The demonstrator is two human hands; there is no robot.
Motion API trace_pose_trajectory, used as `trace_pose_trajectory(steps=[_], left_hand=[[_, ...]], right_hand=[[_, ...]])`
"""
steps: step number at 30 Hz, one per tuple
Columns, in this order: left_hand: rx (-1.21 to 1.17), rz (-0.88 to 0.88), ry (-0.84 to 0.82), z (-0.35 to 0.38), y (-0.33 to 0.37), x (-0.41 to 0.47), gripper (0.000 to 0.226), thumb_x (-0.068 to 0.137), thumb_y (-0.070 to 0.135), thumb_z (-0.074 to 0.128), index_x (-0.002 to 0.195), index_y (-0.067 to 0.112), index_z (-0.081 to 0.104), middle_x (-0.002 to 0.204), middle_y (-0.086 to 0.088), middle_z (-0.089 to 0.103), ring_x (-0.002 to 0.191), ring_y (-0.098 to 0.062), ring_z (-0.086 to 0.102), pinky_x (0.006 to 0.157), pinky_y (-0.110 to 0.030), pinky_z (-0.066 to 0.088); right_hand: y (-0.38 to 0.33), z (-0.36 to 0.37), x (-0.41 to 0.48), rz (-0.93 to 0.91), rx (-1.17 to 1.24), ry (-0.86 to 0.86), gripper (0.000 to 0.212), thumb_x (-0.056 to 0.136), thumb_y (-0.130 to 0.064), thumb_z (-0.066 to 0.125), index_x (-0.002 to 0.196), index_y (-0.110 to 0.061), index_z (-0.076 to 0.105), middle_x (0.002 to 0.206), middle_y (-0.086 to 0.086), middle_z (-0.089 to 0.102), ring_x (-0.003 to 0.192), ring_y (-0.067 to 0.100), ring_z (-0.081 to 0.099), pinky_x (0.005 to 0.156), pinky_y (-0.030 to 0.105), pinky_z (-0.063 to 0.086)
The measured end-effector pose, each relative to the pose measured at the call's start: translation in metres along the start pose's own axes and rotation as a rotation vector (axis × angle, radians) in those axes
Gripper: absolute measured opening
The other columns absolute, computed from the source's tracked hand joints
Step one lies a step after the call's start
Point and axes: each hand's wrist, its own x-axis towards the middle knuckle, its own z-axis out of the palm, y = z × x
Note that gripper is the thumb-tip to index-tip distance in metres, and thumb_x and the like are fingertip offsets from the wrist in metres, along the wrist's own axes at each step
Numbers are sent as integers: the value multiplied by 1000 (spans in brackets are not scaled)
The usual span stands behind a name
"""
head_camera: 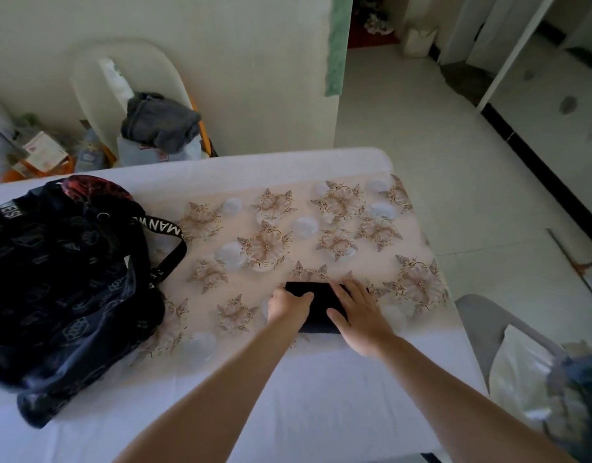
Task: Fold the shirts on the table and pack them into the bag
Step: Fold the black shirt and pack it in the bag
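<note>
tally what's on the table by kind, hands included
Bags: 1, dark bag
Shirts: 1, folded dark shirt
Cloths: 1, floral cloth
Hands: 2, left hand and right hand, both on the shirt
Total: 5

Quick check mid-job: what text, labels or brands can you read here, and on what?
"MANW", partial, upside down: white letters on the bag strap.
White letters on the band at the upper left edge of the bag: too blurred to read.
Lettering at the strap's lower end: blurred.
Print on the red-and-white packet, far left: too small.
No text shows on the folded dark shirt.
</note>
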Motion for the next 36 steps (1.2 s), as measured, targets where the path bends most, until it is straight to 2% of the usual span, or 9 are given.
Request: trace_pose_trajectory(steps=[2, 6, 11, 14, 18, 21, 24, 31, 36], left_hand=[[22, -1, -63, -5, 3, -4, 54, 84, 43, 69, 122, 8, 53, 97, -4, 62, 83, -20, 61, 55, -26, 47], [-114, -6, -234, -13, -2, -17, 69, 55, 43, 87, 113, 11, 65, 98, -4, 71, 88, -22, 70, 79, -38, 60], [-61, 270, -294, -31, -15, -53, 43, 70, 19, 85, 108, 26, 67, 99, 1, 72, 90, -18, 69, 79, -37, 60], [92, 533, -231, -53, -24, -81, 42, 70, 18, 80, 102, 40, 64, 100, 8, 67, 91, -13, 65, 76, -36, 58], [180, 716, -54, -99, -34, -108, 48, 70, 15, 78, 103, 44, 59, 99, 16, 63, 91, -3, 59, 72, -21, 49], [252, 800, 49, -138, -52, -119, 50, 74, 20, 73, 111, 45, 50, 102, 16, 63, 91, -8, 61, 73, -25, 52], [328, 929, 140, -176, -78, -115, 56, 79, 33, 70, 131, 39, 49, 118, 16, 62, 103, -6, 59, 86, -27, 52], [170, 982, 357, -293, -151, -82, 41, 83, 21, 74, 123, 26, 65, 116, 12, 64, 104, -4, 58, 90, -11, 42], [111, 895, 364, -383, -201, -48, 44, 85, 30, 74, 126, 33, 59, 117, 20, 56, 107, 0, 54, 91, -19, 47]], right_hand=[[-5, 0, -13, 44, 121, 25, 69, 101, -52, 34, 158, -37, -2, 165, -10, -2, 152, 11, -8, 122, 46, 14], [-3, -1, -38, 2, 116, 99, 69, 100, -47, 43, 158, -28, 10, 163, -4, 12, 151, 12, 3, 121, 42, 12], [-6, -30, -47, -199, -68, 99, 96, 84, -48, 61, 157, -32, 1, 166, -3, 5, 152, 13, -6, 124, 42, -5], [-32, -54, -47, -333, -47, 7, 103, 74, -44, 67, 156, -38, 5, 159, -8, 31, 148, 13, 21, 124, 43, 5], [-80, -60, -45, -462, -55, 31, 43, 74, -44, 67, 115, -38, 57, 99, -20, 66, 99, 8, 59, 110, 44, 32], [-125, -60, -46, -527, -120, 102, 20, 75, -43, 69, 79, -26, 59, 75, -13, 60, 75, 9, 55, 92, 35, 42], [-166, -53, -42, -549, -129, 87, 20, 80, -44, 67, 94, -30, 63, 90, -13, 63, 82, 8, 59, 75, 32, 53], [-304, -12, -23, -743, -185, 223, 40, 86, -53, 59, 121, -33, 55, 109, -15, 61, 98, 7, 56, 83, 30, 51], [-406, 28, -3, -703, -126, 129, 44, 96, -51, 53, 135, -33, 44, 122, -11, 62, 104, 12, 63, 78, 34, 54]])
